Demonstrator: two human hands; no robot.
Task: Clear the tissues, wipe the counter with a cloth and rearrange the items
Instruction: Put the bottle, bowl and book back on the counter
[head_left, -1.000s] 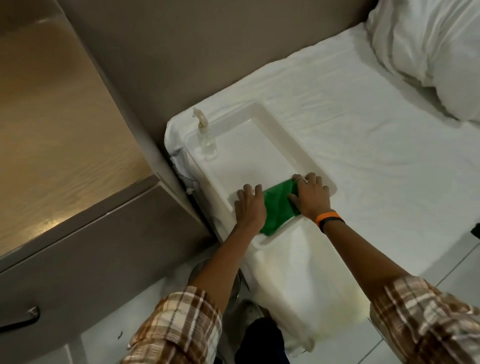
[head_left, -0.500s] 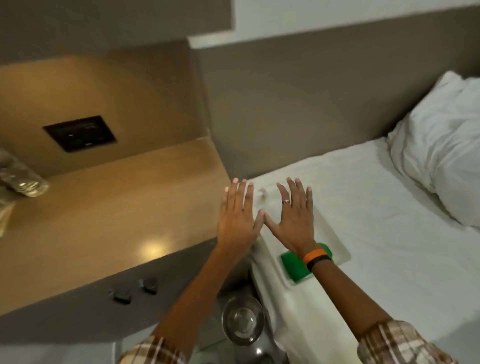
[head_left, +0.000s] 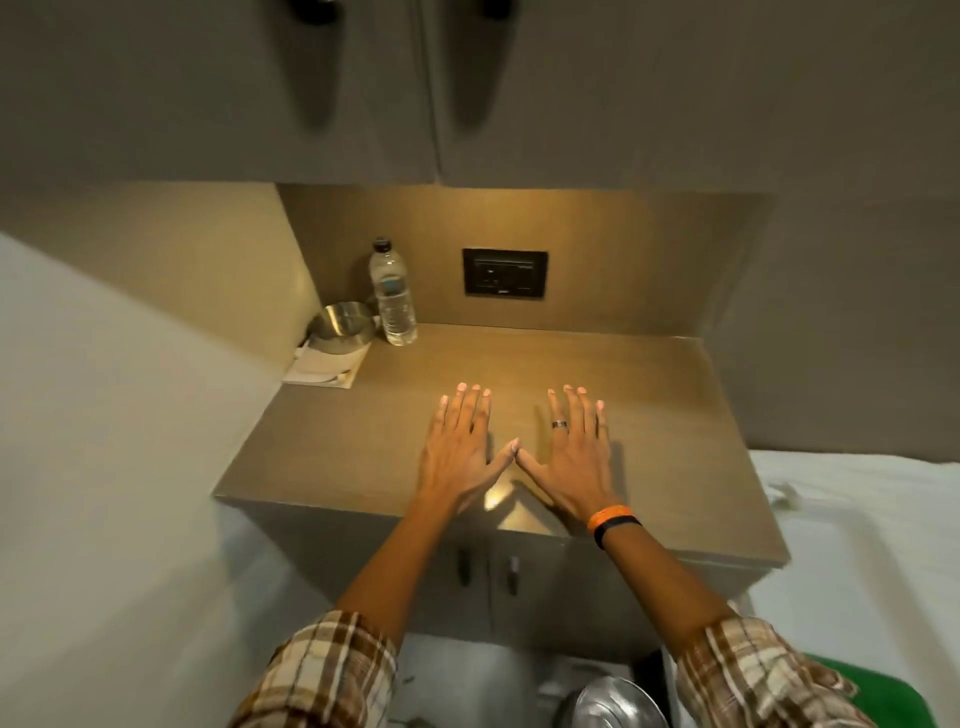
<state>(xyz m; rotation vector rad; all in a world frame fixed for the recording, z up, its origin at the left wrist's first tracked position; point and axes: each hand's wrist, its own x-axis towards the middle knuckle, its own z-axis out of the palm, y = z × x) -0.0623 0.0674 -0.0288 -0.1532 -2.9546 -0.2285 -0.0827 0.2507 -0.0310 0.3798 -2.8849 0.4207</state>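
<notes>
The lit wooden desk (head_left: 519, 374) now fills the view instead of the bed. Neither grip holds anything: left hand (head_left: 460, 452) and right hand (head_left: 574, 457) hover flat, fingers spread, thumbs touching. They have let go of the green cloth (head_left: 893, 691), now bottom right. Bottle (head_left: 393, 293), metal bowl (head_left: 343, 322) and tissues (head_left: 324, 366) wait back left, so clearing looks finished or paused.

**Browns, Plaid and a Flash of Green**

A tan wood-grain counter (head_left: 597, 415) meets a black socket plate (head_left: 505, 273). Sleeves (head_left: 322, 675) show brown-and-cream plaid; an orange-and-black wristband (head_left: 612, 521), silver bowl (head_left: 343, 322), white napkin (head_left: 324, 364) and green cloth (head_left: 878, 691) add contrast.
</notes>
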